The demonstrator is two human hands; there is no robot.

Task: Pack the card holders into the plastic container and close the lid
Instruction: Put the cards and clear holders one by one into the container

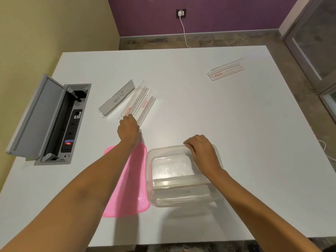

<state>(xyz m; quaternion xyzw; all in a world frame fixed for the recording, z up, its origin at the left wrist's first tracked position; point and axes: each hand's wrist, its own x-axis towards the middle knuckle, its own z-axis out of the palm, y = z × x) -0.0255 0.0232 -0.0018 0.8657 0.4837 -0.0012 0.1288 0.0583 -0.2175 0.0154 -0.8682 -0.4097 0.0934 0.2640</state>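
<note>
Hands at a packing job: the right hand point(201, 151) hooks its fingers point(189, 144) over the far rim of the plastic container point(160, 148), steadying it. The left hand point(128, 129) reaches beyond the container's far-left corner, fingers point(130, 117) bent onto the near end of two overlapping clear card holders point(141, 103); whether they have clamped it cannot be told. One holder marked "DOG" point(181, 192) lies inside, along the container's near wall. The next move likely calls for a firm pinch and a lift across into the container. A "ZEBRA" card holder point(116, 99) just left of the pair and a lone clear holder point(226, 70) well beyond the container's far-right side await packing. The pink lid point(134, 188) lies beside the container's left wall, under the left forearm. An open power socket box point(69, 124) sits in the surface point(200, 110) further left.
</note>
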